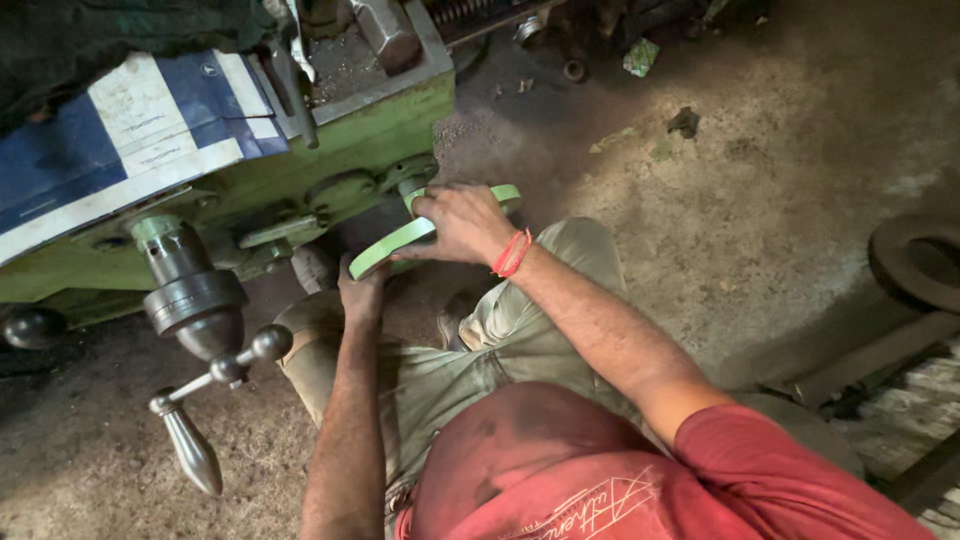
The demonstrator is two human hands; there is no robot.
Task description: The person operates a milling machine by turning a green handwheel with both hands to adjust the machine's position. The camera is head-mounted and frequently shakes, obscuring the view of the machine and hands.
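A green handwheel (400, 243) sticks out from the front of a green lathe (370, 135). My right hand (462, 224) lies over the wheel's upper rim, fingers curled on it; a red thread band circles that wrist. My left hand (361, 294) grips the wheel's lower rim from underneath. Both forearms reach forward over my khaki trousers and red shirt.
A dark lever with ball ends and a metal handle (190, 450) juts out at the left, below a grey cylindrical hub (196, 300). A blue and white cloth (120, 130) covers the machine top. The floor is dirty concrete, with metal rings (915, 260) at right.
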